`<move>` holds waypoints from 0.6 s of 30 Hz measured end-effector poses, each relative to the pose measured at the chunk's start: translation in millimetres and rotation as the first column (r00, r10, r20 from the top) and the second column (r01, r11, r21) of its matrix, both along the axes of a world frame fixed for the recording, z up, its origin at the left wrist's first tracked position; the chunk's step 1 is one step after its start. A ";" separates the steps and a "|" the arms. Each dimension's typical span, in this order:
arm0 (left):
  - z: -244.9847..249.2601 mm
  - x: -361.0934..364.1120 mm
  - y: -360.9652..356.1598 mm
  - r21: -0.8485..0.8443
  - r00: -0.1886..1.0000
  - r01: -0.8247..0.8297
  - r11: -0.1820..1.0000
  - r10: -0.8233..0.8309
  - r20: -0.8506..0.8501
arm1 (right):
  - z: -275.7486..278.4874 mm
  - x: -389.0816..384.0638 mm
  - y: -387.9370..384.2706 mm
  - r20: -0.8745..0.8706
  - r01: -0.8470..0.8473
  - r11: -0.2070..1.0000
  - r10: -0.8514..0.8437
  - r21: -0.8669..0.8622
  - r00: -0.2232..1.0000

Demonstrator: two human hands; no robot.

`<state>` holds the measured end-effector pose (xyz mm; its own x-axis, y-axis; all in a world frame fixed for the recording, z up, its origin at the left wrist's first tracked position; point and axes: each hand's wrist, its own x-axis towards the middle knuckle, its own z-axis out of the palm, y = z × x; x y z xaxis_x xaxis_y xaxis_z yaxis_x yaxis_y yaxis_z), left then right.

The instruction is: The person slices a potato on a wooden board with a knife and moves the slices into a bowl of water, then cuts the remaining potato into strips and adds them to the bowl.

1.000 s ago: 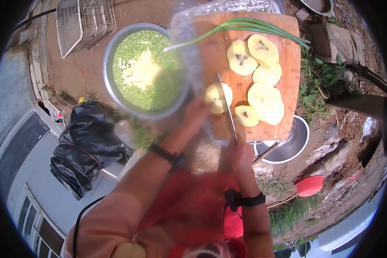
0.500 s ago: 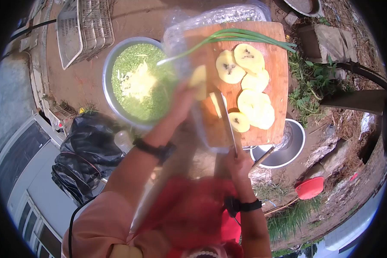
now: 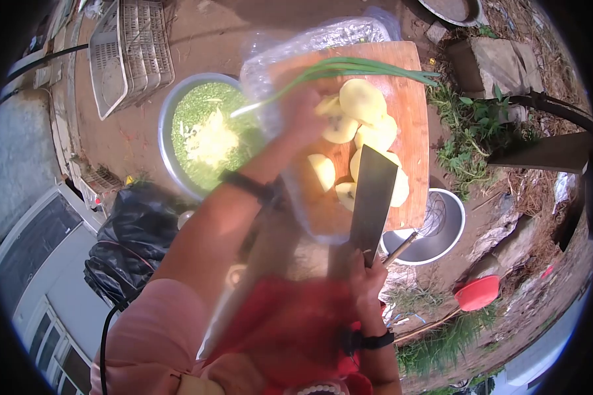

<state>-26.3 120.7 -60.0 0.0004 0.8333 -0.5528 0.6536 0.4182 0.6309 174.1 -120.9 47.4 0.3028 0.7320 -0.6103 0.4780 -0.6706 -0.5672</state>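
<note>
My right hand (image 3: 367,280) grips a broad cleaver (image 3: 375,201), its blade tilted flat over the near part of the wooden cutting board (image 3: 412,72). Overlapping pale yellow slices (image 3: 364,102) of a fruit or vegetable, some with dark cores, lie on the board. The blade partly covers several of them. Motion smears the fingers of my left hand (image 3: 303,115), which touches or nearly touches the slices' left edge. A cut half piece (image 3: 321,172) lies by itself on the board's left side. Long green onions (image 3: 369,64) stretch across the far edge.
Left of the board stands a metal basin (image 3: 167,135) of chopped greens with pale pieces on top. A metal pot (image 3: 456,230) holding a wire whisk (image 3: 433,214) is below right. Plastic crates (image 3: 138,52), a black bag (image 3: 122,243) and a red scoop (image 3: 478,293) are around.
My left hand has moved away from the basin side, up to the slices; the piece it held is no longer distinguishable there. The cleaver has swung from edge-on to showing its flat side.
</note>
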 end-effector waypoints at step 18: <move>-17.1 5.4 -45.9 0.504 0.943 0.298 0.811 -0.168 -0.287 | 13.2 23.9 45.0 -0.069 0.229 0.973 -0.230 -0.020 0.971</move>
